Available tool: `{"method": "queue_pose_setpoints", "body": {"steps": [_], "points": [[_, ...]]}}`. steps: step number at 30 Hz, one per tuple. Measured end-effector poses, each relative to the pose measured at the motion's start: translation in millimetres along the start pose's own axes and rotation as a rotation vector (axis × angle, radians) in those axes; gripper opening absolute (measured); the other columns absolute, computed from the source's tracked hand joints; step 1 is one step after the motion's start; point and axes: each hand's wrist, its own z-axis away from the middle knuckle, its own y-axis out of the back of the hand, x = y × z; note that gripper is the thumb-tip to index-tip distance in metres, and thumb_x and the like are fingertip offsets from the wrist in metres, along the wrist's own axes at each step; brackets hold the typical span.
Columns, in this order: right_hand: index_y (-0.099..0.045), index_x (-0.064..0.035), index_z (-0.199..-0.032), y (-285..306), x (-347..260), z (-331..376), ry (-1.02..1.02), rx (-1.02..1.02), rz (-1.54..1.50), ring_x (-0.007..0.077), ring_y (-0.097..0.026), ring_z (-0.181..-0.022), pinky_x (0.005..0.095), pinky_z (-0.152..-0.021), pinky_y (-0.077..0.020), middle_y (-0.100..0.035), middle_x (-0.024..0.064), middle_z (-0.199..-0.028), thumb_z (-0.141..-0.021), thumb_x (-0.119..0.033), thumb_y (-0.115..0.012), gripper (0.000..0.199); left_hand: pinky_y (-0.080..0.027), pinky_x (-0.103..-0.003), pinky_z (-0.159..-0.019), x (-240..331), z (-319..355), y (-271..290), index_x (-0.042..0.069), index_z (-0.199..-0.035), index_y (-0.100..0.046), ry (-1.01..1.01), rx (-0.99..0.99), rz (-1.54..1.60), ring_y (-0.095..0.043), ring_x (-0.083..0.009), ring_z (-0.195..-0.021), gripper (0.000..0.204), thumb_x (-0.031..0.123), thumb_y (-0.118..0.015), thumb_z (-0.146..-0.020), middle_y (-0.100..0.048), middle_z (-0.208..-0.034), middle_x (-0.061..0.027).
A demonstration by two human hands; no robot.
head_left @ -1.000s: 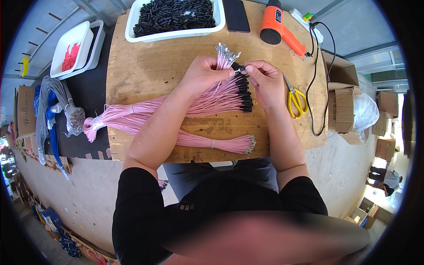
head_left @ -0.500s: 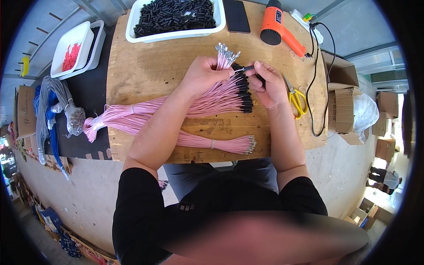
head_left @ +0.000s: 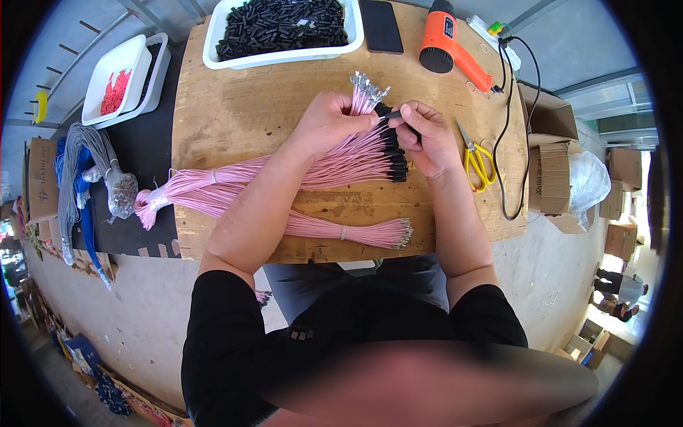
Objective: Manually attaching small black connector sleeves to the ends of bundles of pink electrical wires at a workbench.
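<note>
My left hand (head_left: 329, 122) is closed round a bunch of pink wires (head_left: 334, 162), whose bare metal terminals (head_left: 367, 90) stick up above its fingers. Between the thumb and finger of my right hand (head_left: 432, 139) is a small black sleeve (head_left: 392, 114), its left end at the tip of one wire beside my left fingertips. More dark material shows in the curled right fingers, too hidden to name. Beneath the hands, other wires of the bunch end in black sleeves (head_left: 397, 164) lying on the wooden table (head_left: 270, 92). Nearer me rests a tied pink wire bundle (head_left: 320, 227) with bare metal ends.
A white tray (head_left: 284, 58) full of black sleeves stands at the far edge, beside a dark phone (head_left: 382, 27). Right of it lie an orange heat gun (head_left: 455, 53), yellow-handled scissors (head_left: 480, 167) and a black cord (head_left: 525, 153). Grey cables (head_left: 89, 153) lie left.
My right hand has shifted slightly left, bringing the black sleeve closer to my left fingertips. Less bare wire shows between them. The left hand has barely moved.
</note>
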Motion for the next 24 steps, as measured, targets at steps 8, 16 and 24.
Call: {"method": "queue_pose_setpoints", "body": {"steps": [8,16,24], "points": [[-0.066,0.0012,-0.104,-4.3,-4.0,2.1,-0.025,-0.020,-0.055,0.0048,-0.043,-0.055,0.0179,-0.047,-0.0304,-0.071,0.0088,-0.088,-0.098,-0.017,-0.062,0.019,-0.047,-0.024,-0.066,-0.4,0.1,1.4,-0.003,-0.091,-0.071,-0.001,-0.016,0.014,-0.060,-0.0099,-0.070,0.013,0.008,-0.076,-0.086,-0.068,-0.079,-0.0051],[-0.066,0.0013,-0.104,-4.3,-1.7,1.5,0.005,-0.019,-0.021,0.0045,-0.042,-0.054,0.0186,-0.048,-0.0297,-0.071,0.0076,-0.086,-0.098,-0.015,-0.062,0.018,-0.047,-0.024,-0.066,0.9,0.9,1.5,-0.003,-0.094,-0.072,0.017,-0.011,-0.009,-0.060,-0.0094,-0.070,0.015,0.009,-0.076,-0.086,-0.068,-0.080,-0.0040],[-0.068,0.0023,-0.103,-2.0,-8.0,1.6,0.249,0.220,0.118,0.0019,-0.039,-0.054,0.0181,-0.048,-0.0264,-0.063,0.0000,-0.078,-0.094,-0.009,-0.067,0.014,-0.045,-0.027,-0.060,1.9,0.9,-2.8,0.000,-0.091,-0.074,-0.084,0.053,-0.165,-0.054,-0.0064,-0.064,0.021,0.021,-0.076,-0.087,-0.066,-0.070,-0.0011]]}}
